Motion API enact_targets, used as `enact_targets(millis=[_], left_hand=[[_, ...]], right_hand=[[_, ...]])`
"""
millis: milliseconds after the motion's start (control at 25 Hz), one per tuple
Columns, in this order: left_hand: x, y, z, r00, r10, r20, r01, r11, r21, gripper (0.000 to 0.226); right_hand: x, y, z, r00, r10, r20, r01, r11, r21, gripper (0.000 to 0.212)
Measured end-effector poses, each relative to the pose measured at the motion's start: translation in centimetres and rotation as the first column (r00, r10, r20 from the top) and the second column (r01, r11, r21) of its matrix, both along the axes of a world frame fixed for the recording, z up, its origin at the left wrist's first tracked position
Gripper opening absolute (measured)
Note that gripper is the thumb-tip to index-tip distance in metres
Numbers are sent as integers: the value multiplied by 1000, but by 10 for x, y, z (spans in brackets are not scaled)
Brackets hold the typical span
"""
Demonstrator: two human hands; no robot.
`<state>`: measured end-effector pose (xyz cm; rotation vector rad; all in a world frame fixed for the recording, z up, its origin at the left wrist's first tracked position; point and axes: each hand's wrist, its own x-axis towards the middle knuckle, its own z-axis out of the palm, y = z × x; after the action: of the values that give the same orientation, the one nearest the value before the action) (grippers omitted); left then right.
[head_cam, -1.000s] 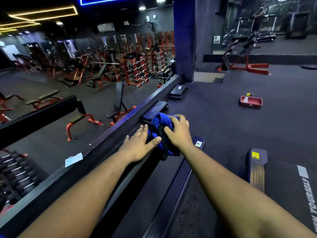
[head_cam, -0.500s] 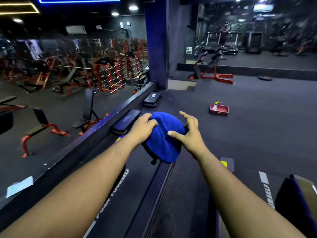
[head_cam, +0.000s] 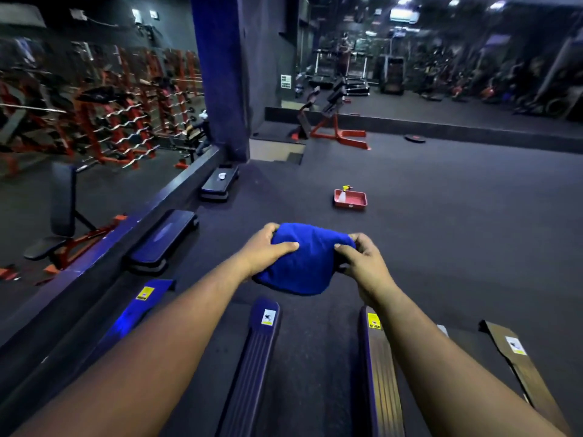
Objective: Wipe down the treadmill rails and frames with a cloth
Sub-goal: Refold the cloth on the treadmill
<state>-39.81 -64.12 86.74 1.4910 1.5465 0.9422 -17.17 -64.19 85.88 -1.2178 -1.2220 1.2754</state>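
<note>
Both hands, left hand [head_cam: 266,249] and right hand [head_cam: 362,258], grip blue cloth [head_cam: 304,258] bunched in midair above treadmill side rails [head_cam: 252,357]; risk: bunched wad wipes unevenly, may slip.

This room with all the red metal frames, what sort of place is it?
Almost certainly a gym. Racks of barbells stand at the left beside a weight bench, and treadmill side rails run below the two hands holding a blue cloth.

Tray [head_cam: 350,199] contents too small — possibly spray bottle.
</note>
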Motion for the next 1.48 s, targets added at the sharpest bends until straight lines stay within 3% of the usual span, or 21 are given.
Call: enact_targets(millis=[120, 360, 520, 680, 760, 920, 1040, 1120, 1320, 1480], left_hand=[[-2, 52, -21, 981, -1, -192, 0, 1000, -9, 42], [-10, 160, -35, 998, 43, 48, -42, 999, -26, 23], [-4, 209, -61, 982, 126, 139, -108, 986, -128, 21], [-13, 238, -82, 932, 270, 241, -217, 950, -225, 46], [-39, 245, -77, 860, 400, 317, -333, 910, -246, 36], [-132, 236, -82, 698, 608, 379, -573, 791, -214, 38], [-196, 202, -91, 521, 719, 460, -714, 662, -226, 28], [-224, 178, -91, 416, 753, 509, -779, 584, -228, 30], [-282, 92, -70, 94, 695, 713, -891, 378, -251, 38], [-304, 28, -72, -24, 739, 673, -896, 283, -342, 61]], right_hand=[[8, 45, 8, 1000, -6, -3, 6, 999, 52, 14], [20, 181, -5, 997, -67, -49, 69, 996, 48, 10], [-17, 258, -21, 961, 275, -11, -276, 961, -14, 12], [-89, 322, -18, 856, 517, 34, -517, 856, 2, 10], [-132, 345, -19, 785, 612, 92, -615, 789, -1, 10], [-230, 362, -25, 621, 770, 145, -781, 623, 37, 12], [-300, 351, -24, 579, 806, 124, -815, 571, 102, 9], [-334, 344, -23, 558, 816, 153, -830, 549, 96, 9], [-433, 295, -7, 362, 872, 329, -932, 335, 137, 8], [-507, 243, -3, 146, 926, 348, -978, 81, 193, 7]])
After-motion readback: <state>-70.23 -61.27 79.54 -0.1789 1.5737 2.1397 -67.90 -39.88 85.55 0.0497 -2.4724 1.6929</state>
